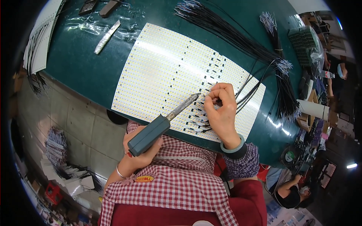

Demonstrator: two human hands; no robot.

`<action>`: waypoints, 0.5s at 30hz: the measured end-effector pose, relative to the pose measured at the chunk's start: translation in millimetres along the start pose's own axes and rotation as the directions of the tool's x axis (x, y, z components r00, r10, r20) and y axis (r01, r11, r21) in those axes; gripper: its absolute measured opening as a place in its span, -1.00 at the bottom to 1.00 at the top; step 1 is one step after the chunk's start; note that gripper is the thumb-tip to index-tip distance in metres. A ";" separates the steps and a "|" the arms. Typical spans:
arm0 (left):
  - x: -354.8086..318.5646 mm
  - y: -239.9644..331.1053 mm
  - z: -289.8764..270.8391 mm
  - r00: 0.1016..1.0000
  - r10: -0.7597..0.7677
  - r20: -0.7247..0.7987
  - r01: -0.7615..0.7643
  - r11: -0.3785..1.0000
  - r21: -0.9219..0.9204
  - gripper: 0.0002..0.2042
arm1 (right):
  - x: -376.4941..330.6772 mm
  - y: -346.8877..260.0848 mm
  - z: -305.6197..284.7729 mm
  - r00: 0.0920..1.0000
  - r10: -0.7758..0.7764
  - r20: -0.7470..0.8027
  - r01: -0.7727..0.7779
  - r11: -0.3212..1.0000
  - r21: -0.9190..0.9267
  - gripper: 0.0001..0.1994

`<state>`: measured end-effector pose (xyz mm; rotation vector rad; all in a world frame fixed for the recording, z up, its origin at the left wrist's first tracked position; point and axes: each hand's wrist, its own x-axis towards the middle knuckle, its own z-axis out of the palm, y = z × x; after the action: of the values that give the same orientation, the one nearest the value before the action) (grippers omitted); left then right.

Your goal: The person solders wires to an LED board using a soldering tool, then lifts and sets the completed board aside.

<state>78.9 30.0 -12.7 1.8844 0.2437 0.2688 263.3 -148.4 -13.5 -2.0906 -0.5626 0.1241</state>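
A white LED panel (151, 67), covered in rows of small yellowish lamps, lies on the green table in front of me. My left hand (151, 148) grips the dark handle of a soldering iron (149, 136); its tip touches or hovers just over the panel, close to the right fingertips. Over the panel, my right hand (223, 113) is closed in a pinch on thin black wires (247, 92), which run out behind it to the upper right. The pinched ends are mostly hidden by the fingers. Below that hand, several short wire ends (198, 126) lie by the panel's near edge.
Long bundles of black wires (230, 32) with pale ends cross the table's far right. A silvery bar (107, 37) lies at the upper left, near a small dark metal tray (87, 6). More white panels (41, 37) hang over the left edge. Co-workers sit at the right.
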 end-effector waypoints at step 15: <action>-13.3 -11.1 3.2 0.994 -0.027 -0.103 0.020 0.997 -0.070 -0.80 | 0.6 -2.1 -10.7 0.996 0.060 0.068 -0.069 0.989 0.132 -0.93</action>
<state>66.8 26.8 -25.1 1.8009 0.3229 0.3549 266.4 -155.5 -5.7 -1.9802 -0.5108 0.2598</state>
